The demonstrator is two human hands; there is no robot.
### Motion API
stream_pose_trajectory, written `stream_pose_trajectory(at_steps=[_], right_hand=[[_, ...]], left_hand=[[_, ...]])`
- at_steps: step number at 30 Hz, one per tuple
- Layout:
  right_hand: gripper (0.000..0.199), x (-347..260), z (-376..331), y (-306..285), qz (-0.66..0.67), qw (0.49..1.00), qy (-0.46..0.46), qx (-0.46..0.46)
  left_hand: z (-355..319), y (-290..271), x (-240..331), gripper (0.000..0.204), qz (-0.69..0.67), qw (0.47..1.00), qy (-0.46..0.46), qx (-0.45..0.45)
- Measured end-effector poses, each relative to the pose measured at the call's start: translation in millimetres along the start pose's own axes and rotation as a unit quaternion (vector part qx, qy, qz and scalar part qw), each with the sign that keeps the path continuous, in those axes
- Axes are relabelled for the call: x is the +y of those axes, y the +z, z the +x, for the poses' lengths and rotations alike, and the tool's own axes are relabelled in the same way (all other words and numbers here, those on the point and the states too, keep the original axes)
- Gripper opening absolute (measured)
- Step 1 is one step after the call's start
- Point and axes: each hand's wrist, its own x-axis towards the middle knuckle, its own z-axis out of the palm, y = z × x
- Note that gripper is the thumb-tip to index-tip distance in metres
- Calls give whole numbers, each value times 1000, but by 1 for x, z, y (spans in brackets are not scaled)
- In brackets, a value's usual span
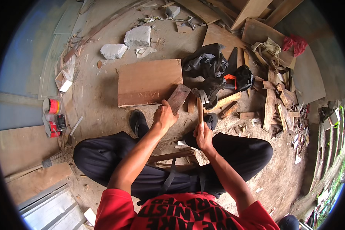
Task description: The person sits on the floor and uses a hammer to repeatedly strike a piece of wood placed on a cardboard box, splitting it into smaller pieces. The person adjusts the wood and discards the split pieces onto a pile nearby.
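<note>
My left hand [165,115] is closed around the lower end of a short dark wooden block [178,98], which tilts up to the right over the near right corner of a wooden box [149,81]. In my right hand [203,135] is a claw hammer [200,108], gripped by its wooden handle. The hammer stands nearly upright in the picture, its metal head close to the block's right side; whether they touch I cannot tell. Behind the hammer head lies a black plastic bag [207,61].
Scrap wood [270,103] is heaped at the right. An orange-handled saw [230,78] lies by the black bags. White blocks [138,36] rest on the ground beyond the box. Cans [53,106] and a broom [53,161] are at the left. My legs flank a low wooden seat [172,156].
</note>
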Motion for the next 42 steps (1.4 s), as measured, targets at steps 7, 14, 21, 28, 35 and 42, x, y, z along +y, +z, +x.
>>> stream_pose_trajectory(at_steps=[7,14,21,28,35,42], right_hand=[[58,5,20,9,1,1000,-5,9],[58,-4,21,1,-101,995,-1,-9],[54,-9,20,0,-64,973,-218,31],[57,-16,2,7,-35,988,-138,-50],[62,-17,8,0,60,989,-131,-35],[55,-5,13,3,120,992,-22,-7]], left_hand=[[0,-9,10,70,9,999,-5,32],[-3,-9,13,69,-6,1000,-18,8],[-11,-12,11,67,-39,998,12,50],[-5,-10,6,71,-33,998,35,34],[-2,-2,1,80,-77,997,21,21],[-7,-13,17,85,-41,998,-17,-36]])
